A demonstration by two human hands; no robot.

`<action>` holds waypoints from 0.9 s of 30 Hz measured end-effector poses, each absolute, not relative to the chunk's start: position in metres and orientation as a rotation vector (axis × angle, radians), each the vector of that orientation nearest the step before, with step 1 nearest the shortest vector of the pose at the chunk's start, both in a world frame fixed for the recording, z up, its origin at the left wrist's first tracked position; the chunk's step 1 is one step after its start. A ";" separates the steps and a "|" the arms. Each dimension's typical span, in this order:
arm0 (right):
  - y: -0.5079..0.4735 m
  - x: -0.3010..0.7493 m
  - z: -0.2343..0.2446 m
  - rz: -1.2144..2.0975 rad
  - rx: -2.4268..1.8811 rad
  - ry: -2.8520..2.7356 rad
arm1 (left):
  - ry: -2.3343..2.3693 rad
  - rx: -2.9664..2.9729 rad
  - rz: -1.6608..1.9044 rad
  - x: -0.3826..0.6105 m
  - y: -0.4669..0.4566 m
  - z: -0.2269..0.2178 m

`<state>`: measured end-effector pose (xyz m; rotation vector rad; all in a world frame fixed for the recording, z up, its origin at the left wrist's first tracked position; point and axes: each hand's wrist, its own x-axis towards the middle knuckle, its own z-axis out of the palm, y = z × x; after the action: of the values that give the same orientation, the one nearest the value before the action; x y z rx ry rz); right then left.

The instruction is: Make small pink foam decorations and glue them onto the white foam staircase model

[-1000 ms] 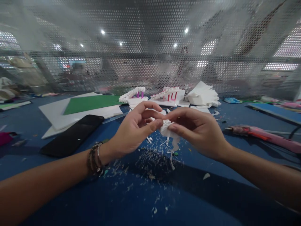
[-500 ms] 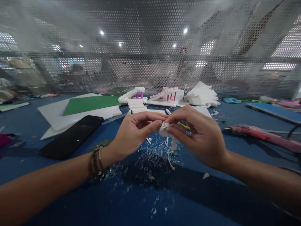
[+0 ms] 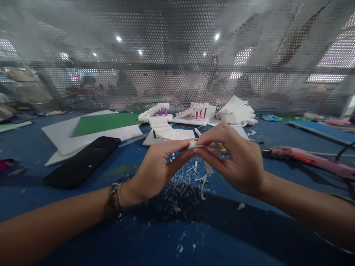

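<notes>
A: What is changed?
B: Left hand (image 3: 154,170) is flatter; less wad (image 3: 193,144) shows, perhaps pressed tighter.
A: And where?
B: Mid-view, pinched narrowly between left hand, at eight o'clock, and right hand (image 3: 237,162), four.

Wears a dark bracelet (image 3: 112,200) and a thin silvery chain (image 3: 119,194) side by side on the left wrist (image 3: 128,194), and a slim pale band (image 3: 332,244) around the right forearm (image 3: 302,207).
</notes>
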<state>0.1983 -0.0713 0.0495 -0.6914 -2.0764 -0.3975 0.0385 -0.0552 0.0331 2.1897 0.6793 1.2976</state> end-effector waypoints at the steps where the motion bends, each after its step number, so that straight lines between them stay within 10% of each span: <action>1: -0.071 0.199 0.050 -0.403 -0.678 -2.084 | 0.688 2.187 1.306 0.039 -0.056 0.034; 27: -0.067 0.207 0.060 -0.330 -0.499 -2.302 | 0.613 2.261 1.225 0.035 -0.051 0.034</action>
<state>0.2066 -0.0667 0.0601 -0.4988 -2.3019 -0.3295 0.0351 -0.0506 0.0340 2.2615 0.6125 1.2249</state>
